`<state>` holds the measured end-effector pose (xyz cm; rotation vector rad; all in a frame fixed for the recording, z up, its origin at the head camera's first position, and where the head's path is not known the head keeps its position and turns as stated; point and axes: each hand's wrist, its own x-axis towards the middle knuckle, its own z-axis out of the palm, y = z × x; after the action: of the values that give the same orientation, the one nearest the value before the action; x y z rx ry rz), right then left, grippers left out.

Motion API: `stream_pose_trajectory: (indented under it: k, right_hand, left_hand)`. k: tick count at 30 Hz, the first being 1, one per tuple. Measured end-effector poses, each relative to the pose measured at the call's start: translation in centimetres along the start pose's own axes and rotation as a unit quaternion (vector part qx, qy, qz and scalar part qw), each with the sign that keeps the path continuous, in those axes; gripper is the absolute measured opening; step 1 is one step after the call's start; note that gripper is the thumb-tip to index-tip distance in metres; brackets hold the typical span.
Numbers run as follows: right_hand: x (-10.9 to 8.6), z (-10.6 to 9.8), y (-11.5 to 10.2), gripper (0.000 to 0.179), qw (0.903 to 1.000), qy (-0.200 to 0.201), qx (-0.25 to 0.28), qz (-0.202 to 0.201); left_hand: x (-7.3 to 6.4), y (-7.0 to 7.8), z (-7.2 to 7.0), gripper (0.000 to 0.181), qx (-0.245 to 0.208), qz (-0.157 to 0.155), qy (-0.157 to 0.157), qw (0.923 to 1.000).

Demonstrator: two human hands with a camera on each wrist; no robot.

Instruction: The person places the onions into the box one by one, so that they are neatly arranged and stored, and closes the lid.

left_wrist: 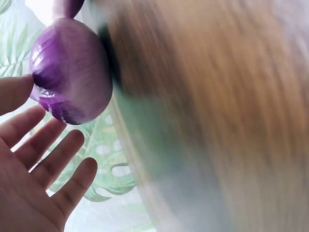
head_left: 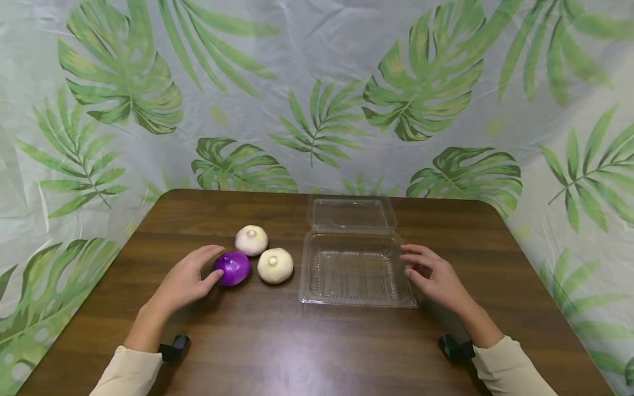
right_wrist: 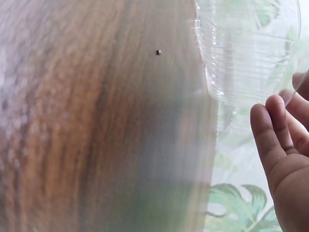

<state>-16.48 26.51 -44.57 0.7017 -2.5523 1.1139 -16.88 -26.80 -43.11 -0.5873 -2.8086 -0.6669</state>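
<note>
A glossy purple onion (head_left: 233,268) sits on the left side of the table. My left hand (head_left: 192,276) is beside it with fingers spread, and the thumb tip is at its side; in the left wrist view the fingers look fairly straight. Close behind and to the right of the onion are two pale round bulbs (head_left: 275,265), each with a short stub on top. A clear plastic clamshell container (head_left: 356,297) stands right of centre, its lid folded back. My right hand (head_left: 436,278) is at the container's right rim, fingers loosely bent; how firmly they touch it cannot be told.
The dark wooden table (head_left: 277,341) has rounded far corners. A leaf-patterned sheet (head_left: 327,55) hangs behind it and along the sides. The container's lid (head_left: 351,212) reaches to the table's far edge. Each wrist carries a black device (head_left: 174,348).
</note>
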Motion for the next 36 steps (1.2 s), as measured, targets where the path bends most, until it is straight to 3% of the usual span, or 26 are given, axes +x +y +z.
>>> stream_pose_trajectory:
  k: [5, 14, 28, 36]
  right_hand:
    - [0.0, 0.0, -0.1, 0.027, 1.0000, -0.001, 0.000, -0.001]
    - [-0.1, 0.0, -0.1, 0.029, 0.9998, 0.009, 0.003, -0.017]
    - [0.4, -0.1, -0.1, 0.029, 0.9998, -0.003, 0.007, -0.016]
    - [0.2, -0.2, 0.0, 0.030, 0.9998, -0.016, 0.007, -0.002]
  left_hand:
    - [0.1, 0.2, 0.3, 0.052, 0.002, 0.008, 0.000, 1.0000]
    - [0.0, 0.5, 1.3, 0.063, -0.004, -0.012, -0.020, 0.9997]
    - [-0.1, 0.6, 1.0, 0.073, -0.016, -0.057, -0.061, 0.9964]
    - [0.2, 0.6, 0.8, 0.076, -0.037, -0.067, -0.086, 0.9934]
